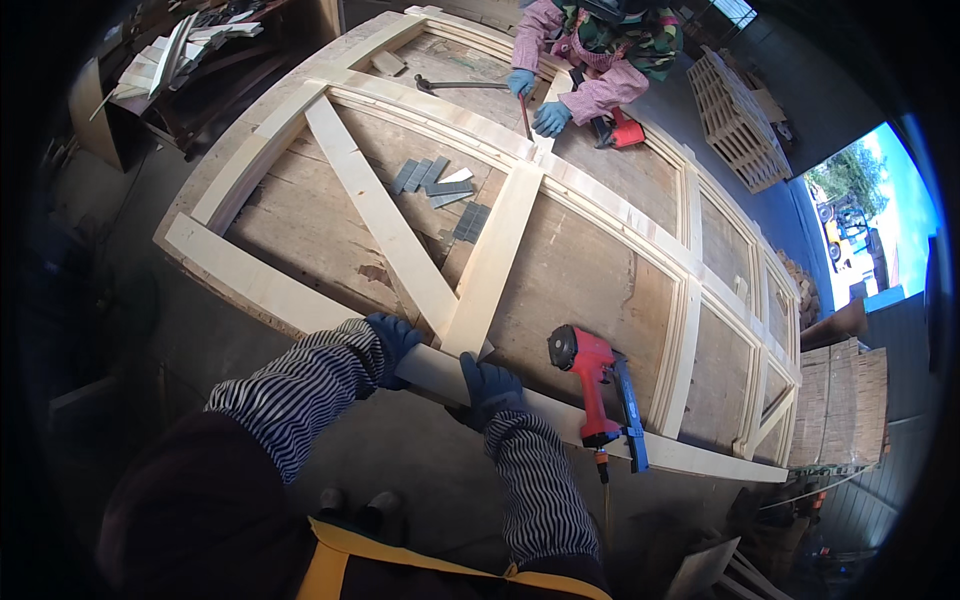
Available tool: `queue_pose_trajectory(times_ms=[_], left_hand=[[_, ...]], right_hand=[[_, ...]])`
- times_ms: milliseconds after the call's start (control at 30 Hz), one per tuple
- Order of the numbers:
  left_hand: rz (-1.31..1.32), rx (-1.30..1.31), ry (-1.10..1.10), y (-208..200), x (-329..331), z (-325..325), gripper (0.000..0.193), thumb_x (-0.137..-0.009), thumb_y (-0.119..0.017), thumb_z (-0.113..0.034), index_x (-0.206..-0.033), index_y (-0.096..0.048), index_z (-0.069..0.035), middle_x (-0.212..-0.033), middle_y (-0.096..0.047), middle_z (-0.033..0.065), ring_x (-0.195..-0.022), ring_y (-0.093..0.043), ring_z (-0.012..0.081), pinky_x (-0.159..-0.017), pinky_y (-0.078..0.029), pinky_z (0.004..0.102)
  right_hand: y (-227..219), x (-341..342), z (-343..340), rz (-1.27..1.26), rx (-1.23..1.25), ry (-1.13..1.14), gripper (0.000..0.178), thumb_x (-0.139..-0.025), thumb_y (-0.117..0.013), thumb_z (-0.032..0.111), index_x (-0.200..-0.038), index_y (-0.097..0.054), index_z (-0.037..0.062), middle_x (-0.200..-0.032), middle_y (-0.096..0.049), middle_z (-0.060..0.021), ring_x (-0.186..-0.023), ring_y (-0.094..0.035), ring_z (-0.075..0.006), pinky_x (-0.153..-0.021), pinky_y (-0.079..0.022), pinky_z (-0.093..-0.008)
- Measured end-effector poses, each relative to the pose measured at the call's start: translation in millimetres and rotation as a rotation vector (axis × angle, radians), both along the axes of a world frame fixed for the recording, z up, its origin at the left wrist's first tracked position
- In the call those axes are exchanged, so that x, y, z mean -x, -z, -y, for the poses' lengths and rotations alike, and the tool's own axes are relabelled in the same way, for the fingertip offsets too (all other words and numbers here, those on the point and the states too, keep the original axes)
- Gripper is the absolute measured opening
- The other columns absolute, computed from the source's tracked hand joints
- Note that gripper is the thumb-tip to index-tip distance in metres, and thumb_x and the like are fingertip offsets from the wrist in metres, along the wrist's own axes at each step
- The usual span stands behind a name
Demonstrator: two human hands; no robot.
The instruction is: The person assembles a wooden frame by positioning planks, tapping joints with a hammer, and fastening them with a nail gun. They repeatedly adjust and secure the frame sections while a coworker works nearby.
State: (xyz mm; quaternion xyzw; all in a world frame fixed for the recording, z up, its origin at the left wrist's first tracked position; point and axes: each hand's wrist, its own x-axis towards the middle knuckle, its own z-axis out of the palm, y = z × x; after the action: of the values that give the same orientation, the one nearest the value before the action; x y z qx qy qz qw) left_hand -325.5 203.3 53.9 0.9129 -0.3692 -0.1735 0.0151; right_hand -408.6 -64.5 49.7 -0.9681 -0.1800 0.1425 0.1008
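Observation:
My left hand (395, 348), in a dark blue glove, is closed over the near long wooden board (435, 370) of a pale timber frame. My right hand (488, 388), gloved alike, grips the same board a little to the right, its thumb on top and its other fingers partly hidden. Between the hands, an upright crosspiece (500, 250) and a diagonal brace (380, 210) meet close to this board. A red nail gun (595, 375) with a blue magazine rests on the frame, right of my right hand.
Strips of dark nails (465, 222) lie on the tabletop (290, 215). Across the table, a co-worker's blue-gloved hand (551, 118) is at the frame beside a thin reddish bar (525, 120). A hammer (455, 85) and another red nail gun (627, 130) lie nearby. Pallets (738, 120) stand far right.

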Motion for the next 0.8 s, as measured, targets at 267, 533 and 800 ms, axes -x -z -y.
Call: queue_pose_trajectory(times_ms=[267, 533, 800], left_hand=[[-0.012, -0.035, -0.025, -9.3, 2.6, 6.0, 0.075, -0.071, -0.077, -0.062, -0.119, -0.06, -0.007, -0.114, -0.067, 0.0186, -0.107, -0.067, 0.0342, -0.098, -0.051, 0.0467], [0.033, 0.026, 0.002, -7.0, 2.6, 2.0, 0.073, -0.07, -0.077, -0.061, -0.117, -0.06, -0.007, -0.112, -0.067, 0.0184, -0.104, -0.067, 0.0342, -0.095, -0.052, 0.0472], [-0.01, -0.005, 0.007, -5.5, 1.1, -0.1, 0.073, -0.072, -0.077, -0.057, -0.123, -0.058, -0.007, -0.116, -0.067, 0.0201, -0.107, -0.066, 0.0349, -0.097, -0.051, 0.0473]], right_hand=[[8.4, 6.5, 3.6, 0.037, 0.011, -0.003, 0.1, -0.078, -0.076, 0.061, -0.156, -0.034, 0.0158, -0.129, -0.056, -0.0147, -0.12, -0.056, -0.0365, -0.103, -0.044, -0.0543], [12.2, 7.7, 3.0, 0.096, -0.003, 0.008, 0.099, -0.076, -0.078, 0.061, -0.154, -0.038, 0.0138, -0.126, -0.058, -0.0154, -0.116, -0.058, -0.0368, -0.1, -0.046, -0.0535], [9.1, 3.1, 1.1, 0.099, -0.022, -0.005, 0.104, -0.07, -0.084, 0.054, -0.153, -0.035, 0.0142, -0.116, -0.061, -0.0158, -0.107, -0.062, -0.0377, -0.091, -0.05, -0.0562]])
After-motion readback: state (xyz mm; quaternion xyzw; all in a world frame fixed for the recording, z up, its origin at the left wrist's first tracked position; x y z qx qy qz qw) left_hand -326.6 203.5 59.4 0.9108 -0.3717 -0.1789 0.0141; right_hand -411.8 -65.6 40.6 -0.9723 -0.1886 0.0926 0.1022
